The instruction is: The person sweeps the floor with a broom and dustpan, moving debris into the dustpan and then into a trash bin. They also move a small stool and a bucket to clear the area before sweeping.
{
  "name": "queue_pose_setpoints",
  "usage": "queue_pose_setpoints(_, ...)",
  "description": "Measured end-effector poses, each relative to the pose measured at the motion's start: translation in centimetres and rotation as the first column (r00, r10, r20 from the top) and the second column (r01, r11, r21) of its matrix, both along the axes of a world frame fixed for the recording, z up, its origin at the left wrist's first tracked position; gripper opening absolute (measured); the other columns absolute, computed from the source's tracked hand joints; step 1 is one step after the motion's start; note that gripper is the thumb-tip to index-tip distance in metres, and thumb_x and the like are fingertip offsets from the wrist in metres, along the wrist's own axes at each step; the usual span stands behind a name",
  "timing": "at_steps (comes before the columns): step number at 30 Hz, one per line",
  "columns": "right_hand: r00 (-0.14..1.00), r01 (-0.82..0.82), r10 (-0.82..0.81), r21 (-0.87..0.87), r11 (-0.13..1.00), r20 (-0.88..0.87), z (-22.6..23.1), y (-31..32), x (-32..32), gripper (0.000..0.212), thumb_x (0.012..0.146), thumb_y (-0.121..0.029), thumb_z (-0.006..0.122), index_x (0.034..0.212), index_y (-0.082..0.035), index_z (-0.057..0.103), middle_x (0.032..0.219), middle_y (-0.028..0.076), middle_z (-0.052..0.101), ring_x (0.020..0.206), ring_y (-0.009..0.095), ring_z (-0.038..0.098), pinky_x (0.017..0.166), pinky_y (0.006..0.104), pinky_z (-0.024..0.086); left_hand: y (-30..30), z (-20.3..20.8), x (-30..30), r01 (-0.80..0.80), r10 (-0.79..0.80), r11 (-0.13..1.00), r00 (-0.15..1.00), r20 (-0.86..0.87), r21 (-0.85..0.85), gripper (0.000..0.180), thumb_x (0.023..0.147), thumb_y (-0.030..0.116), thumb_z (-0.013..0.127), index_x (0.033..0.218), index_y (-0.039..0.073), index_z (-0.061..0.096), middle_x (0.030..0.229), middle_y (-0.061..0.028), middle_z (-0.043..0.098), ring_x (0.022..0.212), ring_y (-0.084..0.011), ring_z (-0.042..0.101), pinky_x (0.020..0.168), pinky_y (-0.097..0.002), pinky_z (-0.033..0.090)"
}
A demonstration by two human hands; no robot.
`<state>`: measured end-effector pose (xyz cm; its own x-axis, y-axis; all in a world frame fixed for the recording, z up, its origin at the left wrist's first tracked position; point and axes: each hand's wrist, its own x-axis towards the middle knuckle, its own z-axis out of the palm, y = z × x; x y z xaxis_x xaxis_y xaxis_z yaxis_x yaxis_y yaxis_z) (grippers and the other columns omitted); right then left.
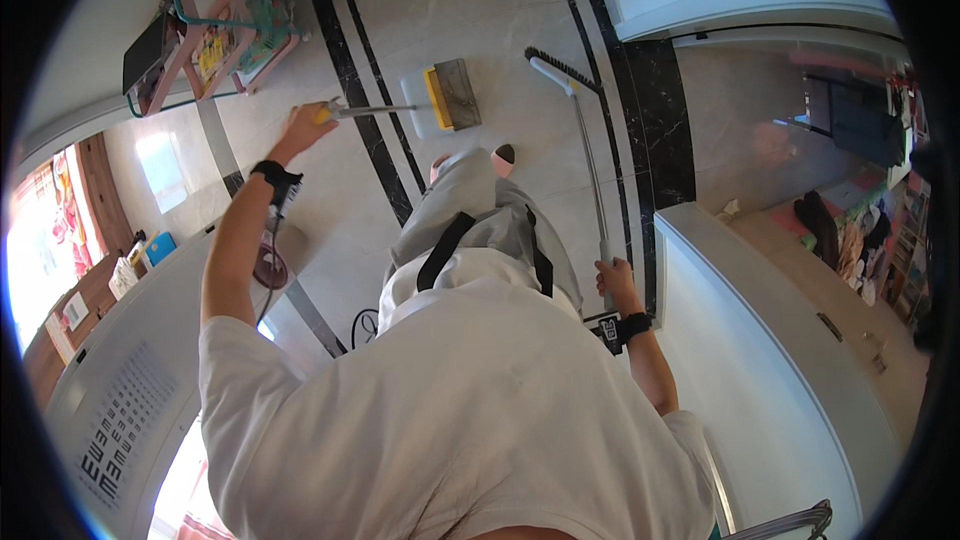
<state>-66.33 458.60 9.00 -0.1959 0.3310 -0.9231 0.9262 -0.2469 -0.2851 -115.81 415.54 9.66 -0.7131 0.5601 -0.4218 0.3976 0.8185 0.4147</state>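
My left hand [302, 130] is out to the left, fingers wrapped round the yellow-ended handle of a long-handled dustpan. The dustpan's yellow and dark translucent pan [456, 98] rests on the floor ahead of my feet. Low on the right, my right hand [617, 283] is closed round the upper end of a broom's long grey handle. Its white head with dark bristles, part of the broom [550, 69], touches the floor to the right of the pan. A gap of bare floor lies between pan and bristles.
A pink and teal rack [195, 55] loaded with things stands against the wall at the upper left. On the left is a white door [190, 330] bearing an eye chart. A pale wall [760, 340] borders me on the right, beside a doorway into a cluttered room.
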Motion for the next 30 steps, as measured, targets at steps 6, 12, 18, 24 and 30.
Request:
queue_pose_setpoints(6,0.994,0.111,-0.111,0.009,0.994,-0.003,0.0,-3.0,1.0,0.018,0.08,-0.016,0.059,0.081,0.001,0.052,0.057,0.006,0.052,0.042,0.013,0.051,0.037,0.0284,0.041,0.7,-1.0,4.0,-0.354,0.355,0.934,0.935,-0.007,0.042,0.04,0.072,0.034,0.07,0.097,0.004,0.063,0.074,-0.0193,0.06,0.069,-0.0351,0.058,0.064,-0.0389,0.045)
queue_pose_setpoints(12,0.988,0.15,-0.146,0.097,0.984,-0.047,1.3,-2.4,-3.2,0.017,0.081,-0.015,0.057,0.08,0.001,0.05,0.057,0.005,0.051,0.043,0.013,0.051,0.037,0.028,0.041,3.3,-0.1,4.9,-0.77,0.679,0.589,0.636,0.366,0.246,0.028,0.078,0.019,0.069,0.103,0.008,0.065,0.055,0.0052,0.045,0.042,-0.0033,0.037,0.039,-0.0238,0.029)
queue_pose_setpoints(18,0.973,0.194,-0.172,0.142,0.971,-0.152,0.7,0.9,-13.7,0.016,0.08,-0.012,0.056,0.078,0.001,0.048,0.055,0.005,0.049,0.042,0.014,0.049,0.037,0.0283,0.04,6.2,2.0,-0.6,-0.825,0.701,0.434,0.561,0.44,0.361,0.027,0.078,0.019,0.067,0.099,0.003,0.064,0.055,0.0056,0.045,0.044,-0.0043,0.038,0.039,-0.0246,0.029)
queue_pose_setpoints(24,0.951,0.275,-0.265,0.042,0.961,-0.158,0.1,1.5,-28.6,0.017,0.08,-0.012,0.057,0.085,0.003,0.048,0.059,0.005,0.05,0.043,0.014,0.049,0.038,0.0296,0.041,5.4,2.8,-12.8,-0.823,0.638,0.315,0.552,0.537,0.472,0.027,0.078,0.016,0.067,0.102,0.004,0.063,0.057,0.0052,0.047,0.043,-0.0048,0.039,0.039,-0.0233,0.029)
queue_pose_setpoints(30,0.948,0.309,-0.308,0.002,0.951,-0.085,1.7,-1.0,-42.7,0.018,0.081,-0.01,0.058,0.088,0.004,0.048,0.06,0.007,0.05,0.046,0.017,0.05,0.041,0.0298,0.042,4.0,4.2,-23.6,-0.713,0.655,0.383,0.658,0.372,0.587,0.03,0.079,0.015,0.066,0.106,0.005,0.06,0.058,0.0059,0.047,0.045,-0.003,0.04,0.039,-0.0212,0.029)
